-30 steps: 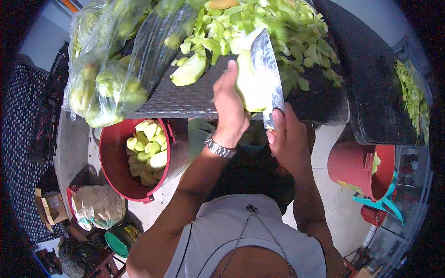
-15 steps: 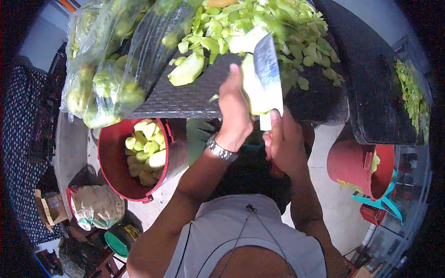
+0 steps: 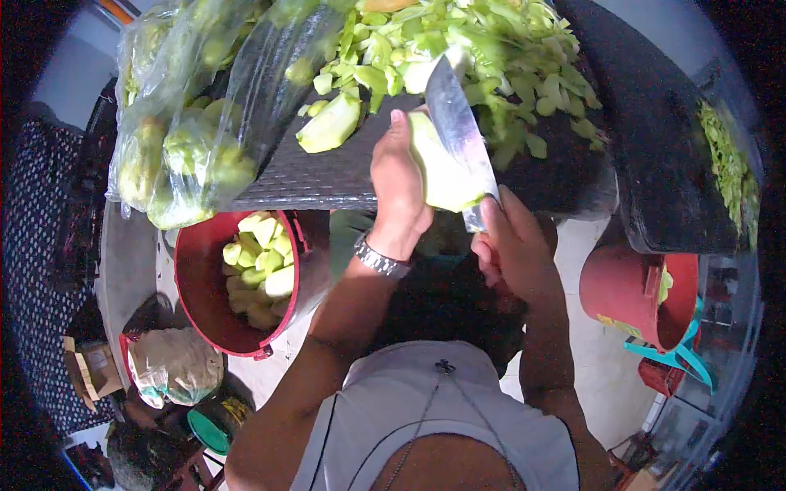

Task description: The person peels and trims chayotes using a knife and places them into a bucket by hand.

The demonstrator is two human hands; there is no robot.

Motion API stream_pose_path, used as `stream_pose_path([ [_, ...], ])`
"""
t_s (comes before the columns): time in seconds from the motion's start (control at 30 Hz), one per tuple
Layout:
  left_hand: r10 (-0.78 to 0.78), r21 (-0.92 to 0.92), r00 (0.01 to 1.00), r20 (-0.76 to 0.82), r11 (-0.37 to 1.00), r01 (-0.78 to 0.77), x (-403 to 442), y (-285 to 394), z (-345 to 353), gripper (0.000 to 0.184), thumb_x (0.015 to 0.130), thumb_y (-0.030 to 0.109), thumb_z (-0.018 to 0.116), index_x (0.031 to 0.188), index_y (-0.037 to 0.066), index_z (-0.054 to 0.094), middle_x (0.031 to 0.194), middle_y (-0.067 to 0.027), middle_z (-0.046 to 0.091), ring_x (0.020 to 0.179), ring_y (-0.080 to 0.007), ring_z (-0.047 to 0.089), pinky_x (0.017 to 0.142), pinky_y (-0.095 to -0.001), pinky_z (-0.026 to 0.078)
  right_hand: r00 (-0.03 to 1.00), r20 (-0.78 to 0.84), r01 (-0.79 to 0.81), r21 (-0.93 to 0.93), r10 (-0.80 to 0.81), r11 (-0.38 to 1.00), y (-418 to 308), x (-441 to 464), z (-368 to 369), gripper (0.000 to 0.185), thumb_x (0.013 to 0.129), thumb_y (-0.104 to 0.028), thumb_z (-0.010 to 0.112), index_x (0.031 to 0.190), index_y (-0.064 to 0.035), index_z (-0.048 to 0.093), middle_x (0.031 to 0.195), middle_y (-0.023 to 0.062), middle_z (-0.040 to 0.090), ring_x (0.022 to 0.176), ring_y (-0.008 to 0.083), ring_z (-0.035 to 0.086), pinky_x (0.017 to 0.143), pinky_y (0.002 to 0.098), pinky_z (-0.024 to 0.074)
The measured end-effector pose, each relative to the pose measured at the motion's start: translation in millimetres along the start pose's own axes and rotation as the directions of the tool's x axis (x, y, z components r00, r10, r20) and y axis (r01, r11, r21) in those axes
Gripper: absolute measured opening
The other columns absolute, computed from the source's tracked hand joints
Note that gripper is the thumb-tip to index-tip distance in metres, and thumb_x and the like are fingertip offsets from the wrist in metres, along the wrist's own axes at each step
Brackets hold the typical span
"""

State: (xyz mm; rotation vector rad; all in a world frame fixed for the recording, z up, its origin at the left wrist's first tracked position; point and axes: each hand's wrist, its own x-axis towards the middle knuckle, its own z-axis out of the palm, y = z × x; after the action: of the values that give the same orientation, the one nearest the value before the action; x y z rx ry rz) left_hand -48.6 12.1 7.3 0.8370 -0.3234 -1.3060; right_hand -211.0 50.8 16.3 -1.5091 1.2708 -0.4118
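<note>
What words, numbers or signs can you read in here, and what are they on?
None: no word, number or sign can be read.
Yellow patch, maybe a label, on the red bucket at the picture's right: too small and blurred to read.
Knife blade: no readable mark.

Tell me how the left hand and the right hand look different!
The left hand holds a peeled green fruit; the right hand grips a broad-bladed knife. The left hand has a metal band at its wrist; the right hand's wrist is bare. Both are gloveless, near the dark table's edge.
</note>
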Motion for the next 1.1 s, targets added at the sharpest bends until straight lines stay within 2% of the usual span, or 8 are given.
stream_pose_path([
  [0.07, -0.032, -0.1, 0.996, 0.084, 0.994, 0.041, -1, 1, -4, 0.043, 0.108, 0.039, 0.042, 0.118, 0.002, 0.062, 0.105, -0.0089, 0.07, 0.092, -0.0207, 0.07, 0.085, -0.0362, 0.055, 0.983, 0.073, -0.179, 0.242, 0.166, 0.954, -24, -10, -11, 0.035, 0.095, -0.011, 0.063, 0.126, -0.0026, 0.05, 0.105, 0.0239, 0.058, 0.083, 0.0382, 0.064, 0.069, 0.0475, 0.0532],
  [0.23, -0.063, -0.35, 0.992, 0.108, 0.932, 0.097, -7, -13, 4, 0.039, 0.106, 0.039, 0.047, 0.122, 0.007, 0.061, 0.111, -0.0066, 0.07, 0.1, -0.0236, 0.068, 0.092, -0.0395, 0.053, 0.921, -0.286, 0.299, 0.083, -0.265, 0.95, 6, 8, 24, 0.027, 0.109, -0.034, 0.045, 0.106, -0.0087, 0.053, 0.064, -0.003, 0.046, 0.049, 0.0055, 0.043, 0.043, 0.024, 0.0368],
  [0.47, -0.187, -0.53, 0.927, 0.326, 0.775, 0.343, -6, 1, -3, 0.05, 0.102, 0.05, 0.043, 0.123, 0.008, 0.061, 0.105, -0.0098, 0.07, 0.092, -0.0278, 0.068, 0.086, -0.0428, 0.054, 0.854, -0.394, 0.348, -0.052, -0.339, 0.936, 8, -2, 38, 0.033, 0.107, -0.039, 0.046, 0.097, -0.0079, 0.051, 0.063, -0.0019, 0.047, 0.049, 0.006, 0.043, 0.042, 0.0254, 0.0353],
  [0.6, -0.206, -0.552, 0.905, 0.373, 0.735, 0.394, -11, 7, -3, 0.047, 0.102, 0.048, 0.047, 0.121, 0.009, 0.064, 0.105, -0.0093, 0.071, 0.089, -0.0272, 0.07, 0.084, -0.0425, 0.056, 0.994, 0.103, -0.05, 0.649, -0.022, 0.759, 9, -10, 12, 0.049, 0.105, -0.056, 0.041, 0.101, -0.0086, 0.054, 0.057, 0.0028, 0.053, 0.037, 0.0157, 0.044, 0.036, 0.0319, 0.0341],
  [0.63, -0.207, -0.555, 0.913, 0.351, 0.74, 0.38, -14, 10, 0, 0.046, 0.102, 0.047, 0.047, 0.121, 0.009, 0.064, 0.107, -0.0094, 0.071, 0.091, -0.0267, 0.07, 0.084, -0.042, 0.056, 0.989, 0.145, -0.083, 0.735, -0.036, 0.673, -2, -13, 11, 0.07, 0.1, -0.073, 0.029, 0.084, -0.0102, 0.055, 0.049, 0.0001, 0.046, 0.032, 0.01, 0.038, 0.03, 0.0275, 0.0256],
  [0.83, -0.105, -0.453, 0.972, 0.213, 0.87, 0.193, -28, 7, 9, 0.042, 0.102, 0.043, 0.05, 0.12, 0.007, 0.064, 0.11, -0.0089, 0.072, 0.097, -0.0248, 0.07, 0.087, -0.039, 0.056, 0.982, 0.169, -0.169, 0.572, 0.086, 0.803, -4, -19, 8, 0.075, 0.097, -0.078, 0.024, 0.069, -0.0119, 0.046, 0.048, -0.0014, 0.037, 0.033, 0.0114, 0.033, 0.034, 0.028, 0.0293],
  [0.93, -0.085, -0.391, 0.981, 0.172, 0.909, 0.147, -28, 2, 5, 0.039, 0.102, 0.042, 0.052, 0.112, 0.005, 0.062, 0.1, -0.0091, 0.07, 0.087, -0.0259, 0.068, 0.08, -0.0379, 0.055, 0.966, 0.25, -0.228, 0.677, 0.073, 0.7, 2, -16, 8, 0.083, 0.096, -0.079, 0.02, 0.073, -0.0092, 0.058, 0.045, -0.0007, 0.042, 0.032, 0.0111, 0.036, 0.033, 0.028, 0.0286],
  [1.1, -0.077, -0.474, 0.986, 0.149, 0.869, 0.139, -11, 13, -11, 0.056, 0.1, 0.059, 0.043, 0.103, 0.005, 0.058, 0.092, -0.0126, 0.064, 0.082, -0.0296, 0.061, 0.078, -0.0456, 0.05, 0.891, -0.403, 0.425, 0.58, -0.208, 0.695, 15, -23, 26, 0.074, 0.093, -0.073, 0.047, 0.122, -0.0061, 0.056, 0.077, 0.0059, 0.064, 0.049, 0.0082, 0.048, 0.039, 0.0262, 0.0334],
])
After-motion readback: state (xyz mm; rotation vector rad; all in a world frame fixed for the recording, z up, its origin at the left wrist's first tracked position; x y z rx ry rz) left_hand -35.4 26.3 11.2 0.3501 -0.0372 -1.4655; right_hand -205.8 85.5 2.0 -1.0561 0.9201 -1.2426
